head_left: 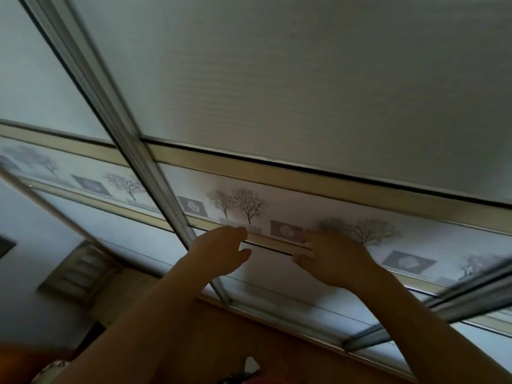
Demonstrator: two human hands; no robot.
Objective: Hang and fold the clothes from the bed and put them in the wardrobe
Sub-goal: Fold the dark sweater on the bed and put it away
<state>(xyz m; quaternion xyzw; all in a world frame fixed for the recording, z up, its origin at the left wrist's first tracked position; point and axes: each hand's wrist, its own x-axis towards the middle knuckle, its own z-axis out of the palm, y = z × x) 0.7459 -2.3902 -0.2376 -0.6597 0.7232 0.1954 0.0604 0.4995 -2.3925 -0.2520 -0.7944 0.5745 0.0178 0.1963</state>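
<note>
Yr wardrobe door (304, 79) is right ahead, its rail (277, 243) running left-right: left hand (221, 253) half-curled, only touching the rail beside the vertical frame (122, 117), right hand (335, 259) apparently pinching it, thumb below; so push sideways along the rail.

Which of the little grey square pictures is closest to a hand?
The grey square just beside the right hand's fingertips; the other squares sit farther off along the tree strip.
</note>
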